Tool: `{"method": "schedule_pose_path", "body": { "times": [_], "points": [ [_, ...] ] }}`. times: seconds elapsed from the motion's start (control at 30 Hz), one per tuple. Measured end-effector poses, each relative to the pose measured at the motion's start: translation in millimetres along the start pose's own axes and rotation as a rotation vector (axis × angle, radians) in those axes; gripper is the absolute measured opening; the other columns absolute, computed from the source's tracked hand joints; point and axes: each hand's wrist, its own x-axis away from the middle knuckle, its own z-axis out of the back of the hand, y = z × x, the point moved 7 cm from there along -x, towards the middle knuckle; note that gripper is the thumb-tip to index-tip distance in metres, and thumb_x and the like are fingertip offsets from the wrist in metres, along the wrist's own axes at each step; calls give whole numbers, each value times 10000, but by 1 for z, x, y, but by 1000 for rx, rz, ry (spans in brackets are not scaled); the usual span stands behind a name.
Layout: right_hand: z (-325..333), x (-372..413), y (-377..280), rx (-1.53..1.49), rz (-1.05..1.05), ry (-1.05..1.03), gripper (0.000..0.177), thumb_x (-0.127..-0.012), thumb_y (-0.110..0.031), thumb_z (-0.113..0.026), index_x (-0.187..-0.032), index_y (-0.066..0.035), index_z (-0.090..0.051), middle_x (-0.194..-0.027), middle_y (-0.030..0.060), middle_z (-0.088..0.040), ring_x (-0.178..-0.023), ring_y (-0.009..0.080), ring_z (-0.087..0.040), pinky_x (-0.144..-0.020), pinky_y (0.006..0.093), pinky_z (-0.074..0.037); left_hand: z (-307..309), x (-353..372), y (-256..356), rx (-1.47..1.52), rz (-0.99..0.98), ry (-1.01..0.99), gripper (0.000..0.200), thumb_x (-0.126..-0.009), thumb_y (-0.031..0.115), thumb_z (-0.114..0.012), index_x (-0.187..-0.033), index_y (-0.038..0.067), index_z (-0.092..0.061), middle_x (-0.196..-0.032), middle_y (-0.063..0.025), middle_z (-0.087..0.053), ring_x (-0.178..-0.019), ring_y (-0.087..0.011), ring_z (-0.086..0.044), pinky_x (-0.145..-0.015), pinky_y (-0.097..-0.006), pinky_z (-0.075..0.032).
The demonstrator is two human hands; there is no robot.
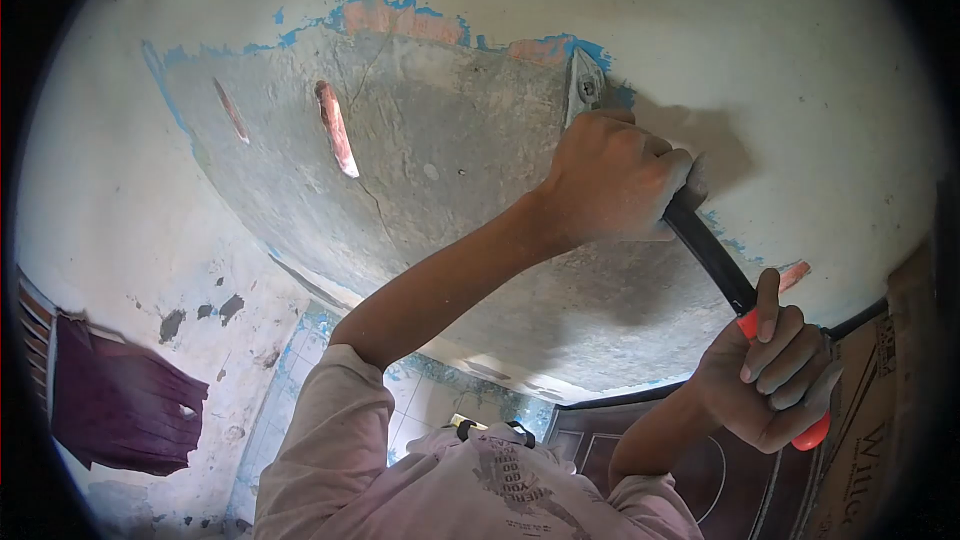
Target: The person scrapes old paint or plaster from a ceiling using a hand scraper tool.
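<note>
A long tool has a black shaft, a red grip and a metal head with a screw in it. My left hand is closed around the upper shaft just below the head. Lower down on the right, my right hand wraps round the red grip. The head lies at the upper right edge of a bare grey patch on the pale wall, beside blue paint remnants. Whether its tip touches the wall is hard to tell.
Reddish gouges and thin cracks mark the grey patch. A purple cloth hangs at the lower left. A dark panelled door and a cardboard box are at the lower right. Tiles show low on the wall.
</note>
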Motion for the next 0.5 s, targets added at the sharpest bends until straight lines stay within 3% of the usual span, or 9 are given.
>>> {"method": "schedule_pose_path", "body": {
  "times": [0.27,0.4,0.5],
  "points": [
    [-9,-4,5,10,-60,-89,427,-882,-169,-504,-525,-223,-276,-456,-43,-280,-455,90,-272,-1072,401,-357,5,0,-4,4,-3,17,317,-601,281,-793,-576,143,-508,-512,-12,-512,-432,-217,-516,-489,-348,-454],
    [-14,-2,11,-9,-94,-168,409,-889,-183,-500,-541,-224,-290,-465,-47,-289,-469,83,-295,-912,372,-384,5,4,-8,35,-7,17,291,-647,264,-786,-592,142,-527,-513,-15,-509,-430,-213,-517,-486,-343,-461],
    [-21,2,38,19,-109,-227,404,-912,-190,-480,-551,-226,-304,-470,-51,-290,-465,83,-308,-794,348,-361,14,27,-30,32,-5,167,260,-659,255,-775,-609,146,-544,-512,-15,-495,-435,-205,-528,-487,-347,-462]
  ]
}}
